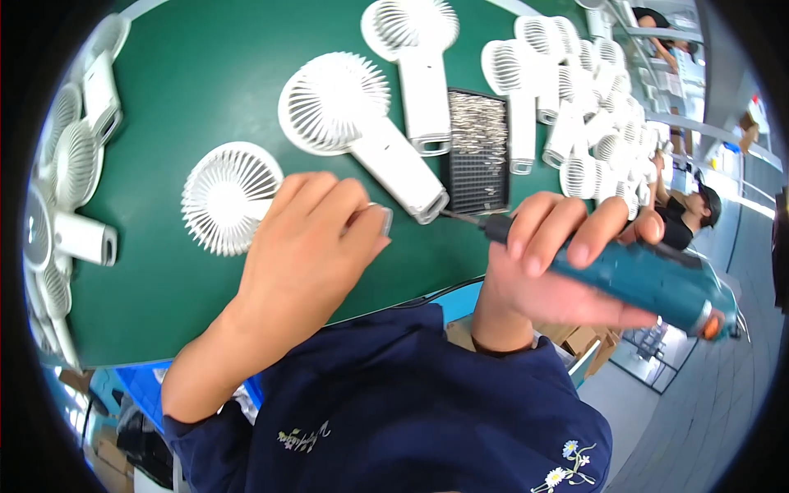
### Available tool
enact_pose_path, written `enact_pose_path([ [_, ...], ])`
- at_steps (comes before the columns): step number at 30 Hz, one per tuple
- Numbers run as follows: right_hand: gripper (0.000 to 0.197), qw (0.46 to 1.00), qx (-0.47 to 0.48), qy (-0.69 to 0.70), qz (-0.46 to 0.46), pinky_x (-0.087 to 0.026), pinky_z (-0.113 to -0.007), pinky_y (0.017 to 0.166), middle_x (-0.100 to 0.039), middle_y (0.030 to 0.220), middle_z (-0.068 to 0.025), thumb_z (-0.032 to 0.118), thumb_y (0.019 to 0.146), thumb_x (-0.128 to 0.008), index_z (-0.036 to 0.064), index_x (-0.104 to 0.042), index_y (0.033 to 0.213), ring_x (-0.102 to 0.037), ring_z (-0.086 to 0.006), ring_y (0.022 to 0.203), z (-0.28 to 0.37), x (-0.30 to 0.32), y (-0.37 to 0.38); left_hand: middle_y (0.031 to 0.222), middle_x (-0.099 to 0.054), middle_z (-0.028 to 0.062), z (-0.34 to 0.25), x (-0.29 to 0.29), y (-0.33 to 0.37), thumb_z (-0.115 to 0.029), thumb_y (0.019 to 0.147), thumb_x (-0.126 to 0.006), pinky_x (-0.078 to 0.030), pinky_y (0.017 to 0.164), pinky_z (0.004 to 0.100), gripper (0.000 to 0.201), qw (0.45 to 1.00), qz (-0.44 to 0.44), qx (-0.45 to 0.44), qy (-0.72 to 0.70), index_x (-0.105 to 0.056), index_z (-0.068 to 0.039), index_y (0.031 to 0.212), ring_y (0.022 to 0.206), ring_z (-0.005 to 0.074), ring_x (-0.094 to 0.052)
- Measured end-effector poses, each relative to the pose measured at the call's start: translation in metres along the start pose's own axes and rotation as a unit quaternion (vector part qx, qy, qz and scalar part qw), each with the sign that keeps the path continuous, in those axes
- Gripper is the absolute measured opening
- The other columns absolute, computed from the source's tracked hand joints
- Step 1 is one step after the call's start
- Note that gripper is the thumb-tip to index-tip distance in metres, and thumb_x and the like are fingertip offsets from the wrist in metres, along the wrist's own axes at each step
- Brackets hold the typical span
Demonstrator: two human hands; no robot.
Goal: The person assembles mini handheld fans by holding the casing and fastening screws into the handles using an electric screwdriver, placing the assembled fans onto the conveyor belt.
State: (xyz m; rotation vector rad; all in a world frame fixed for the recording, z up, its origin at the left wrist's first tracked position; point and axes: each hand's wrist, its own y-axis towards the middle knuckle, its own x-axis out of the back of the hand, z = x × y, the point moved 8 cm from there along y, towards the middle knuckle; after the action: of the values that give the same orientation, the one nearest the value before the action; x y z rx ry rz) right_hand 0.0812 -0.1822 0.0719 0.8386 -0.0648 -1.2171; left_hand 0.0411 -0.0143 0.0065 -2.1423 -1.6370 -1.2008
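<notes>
My left hand (308,242) is closed around the handle of a white handheld fan, whose round slatted head (230,197) shows to its left; the handle's end peeks out by my fingers. In my right hand (567,255) lies a teal electric screwdriver (657,279), its thin bit pointing left toward the end of another white handheld fan (362,123) on the table. Beyond the bit stands a black screw tray (477,156), with rows of small screws in its far part and bare holes in its near part. One more white fan (419,74) lies beside the tray.
The green table (181,90) carries a row of white fans (74,164) along its left edge and a dense pile of them (600,115) at the right. A black cable (427,297) runs along the near edge. Another person (690,209) sits at the far right.
</notes>
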Motion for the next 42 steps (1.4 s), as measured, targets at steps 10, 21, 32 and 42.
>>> enact_pose_path([
  [10,0.090,0.992,0.059,-0.065,-0.086,-0.044,-0.033,0.037,-0.054,0.073,-0.0092,0.088,0.084,-0.033,0.0100,-0.043,0.130,-0.049,-0.0197,0.042,0.008,0.078,-0.004,0.085,-0.054,0.0088,-0.005,-0.004,0.001,0.002,0.063,-0.082,-0.047,0.065,0.0362,0.035,0.997,-0.072,0.023,0.018,-0.067,0.005,0.095,0.079,0.0254,-0.056],
  [21,0.083,0.984,0.053,-0.077,-0.153,-0.035,-0.030,0.033,-0.048,0.068,-0.0044,0.084,0.088,-0.032,0.0115,-0.047,0.124,-0.041,-0.0146,0.039,0.007,0.081,-0.006,0.082,-0.054,0.0092,-0.005,-0.001,0.003,0.003,0.061,-0.083,-0.046,0.060,0.0368,0.033,0.994,-0.104,0.006,0.021,-0.067,0.003,0.090,0.076,0.0267,-0.056],
  [32,0.067,0.990,-0.067,0.087,-0.085,-0.043,-0.027,0.039,-0.053,0.080,-0.0030,0.066,0.097,-0.043,0.0063,-0.046,0.127,-0.050,-0.0127,0.048,-0.001,0.011,0.001,0.082,-0.057,0.0049,-0.012,-0.008,0.007,-0.002,0.065,-0.084,-0.042,0.057,0.0319,0.036,0.979,-0.088,-0.043,-0.180,-0.074,-0.002,0.100,0.069,0.0202,-0.054],
  [42,0.071,0.987,-0.099,0.118,-0.051,-0.045,-0.028,0.040,-0.053,0.083,-0.0034,0.067,0.098,-0.039,0.0057,-0.043,0.134,-0.050,-0.0125,0.047,-0.015,-0.003,-0.007,0.074,-0.055,0.0031,-0.013,-0.008,-0.001,-0.009,0.065,-0.087,-0.041,0.054,0.0336,0.025,0.987,-0.084,-0.079,-0.116,-0.068,-0.004,0.080,0.063,0.0207,-0.052],
])
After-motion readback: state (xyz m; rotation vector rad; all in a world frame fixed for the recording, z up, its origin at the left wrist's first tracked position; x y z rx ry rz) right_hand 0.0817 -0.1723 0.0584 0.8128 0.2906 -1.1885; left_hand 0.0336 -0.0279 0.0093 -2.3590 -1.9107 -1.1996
